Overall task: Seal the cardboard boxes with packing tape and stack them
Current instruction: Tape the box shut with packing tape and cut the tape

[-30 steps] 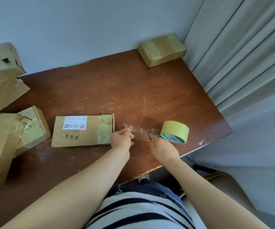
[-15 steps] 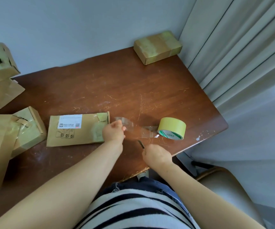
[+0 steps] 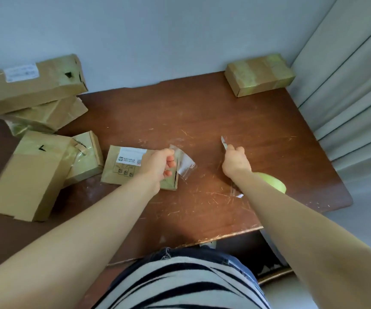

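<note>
Nearest on the wooden table [image 3: 202,210], the yellow-green tape roll [image 3: 272,182] lay half hidden behind the right forearm. Just beyond, the right hand [image 3: 235,163] curled around what looked like a small blade [image 3: 224,143], while the left hand [image 3: 160,162] pinched a loose strip of clear tape [image 3: 185,162] over the labelled flat box [image 3: 124,169]. Farther left, taped boxes [image 3: 33,88] were piled; another box [image 3: 260,74] sat at the far right corner.

Worn: a top [image 3: 180,284], pale cream with wavy black horizontal stripes, seen just below the near edge of the table [image 3: 202,121]. Between it and that edge, a strip of blue denim trousers [image 3: 202,254], the waistband frayed with loose threads. Over the table, left hand [image 3: 159,162] and right hand [image 3: 235,162] bare; both forearms uncovered.
</note>
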The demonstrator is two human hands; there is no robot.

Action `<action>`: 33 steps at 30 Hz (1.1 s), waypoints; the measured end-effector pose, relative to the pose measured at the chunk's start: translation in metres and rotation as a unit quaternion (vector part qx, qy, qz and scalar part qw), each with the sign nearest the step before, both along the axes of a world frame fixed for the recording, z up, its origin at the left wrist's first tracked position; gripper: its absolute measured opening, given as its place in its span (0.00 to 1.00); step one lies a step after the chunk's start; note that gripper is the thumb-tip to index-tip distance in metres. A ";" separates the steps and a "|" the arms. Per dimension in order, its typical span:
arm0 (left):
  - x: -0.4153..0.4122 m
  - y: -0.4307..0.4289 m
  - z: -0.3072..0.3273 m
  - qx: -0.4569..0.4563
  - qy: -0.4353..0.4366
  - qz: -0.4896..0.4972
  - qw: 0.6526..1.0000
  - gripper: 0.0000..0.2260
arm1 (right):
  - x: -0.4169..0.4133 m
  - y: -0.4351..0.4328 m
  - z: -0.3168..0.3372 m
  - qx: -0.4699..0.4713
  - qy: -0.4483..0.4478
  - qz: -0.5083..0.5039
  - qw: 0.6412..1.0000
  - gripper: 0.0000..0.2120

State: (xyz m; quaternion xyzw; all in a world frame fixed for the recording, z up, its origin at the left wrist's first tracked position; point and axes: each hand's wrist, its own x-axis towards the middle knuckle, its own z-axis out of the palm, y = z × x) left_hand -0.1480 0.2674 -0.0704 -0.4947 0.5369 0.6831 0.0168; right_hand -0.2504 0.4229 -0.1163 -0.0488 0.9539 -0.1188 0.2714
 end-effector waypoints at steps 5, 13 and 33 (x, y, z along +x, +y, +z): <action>0.011 -0.016 0.001 0.012 0.001 0.038 0.999 0.06 | 0.013 -0.018 0.007 -0.117 0.114 0.057 0.985 0.18; 0.009 -0.029 0.000 0.022 0.015 0.077 0.997 0.06 | 0.027 -0.050 0.042 -0.400 -0.289 -0.068 0.867 0.06; -0.002 -0.034 -0.037 -0.166 0.015 0.076 0.983 0.02 | -0.005 -0.082 0.028 -0.292 -0.209 -0.096 0.928 0.03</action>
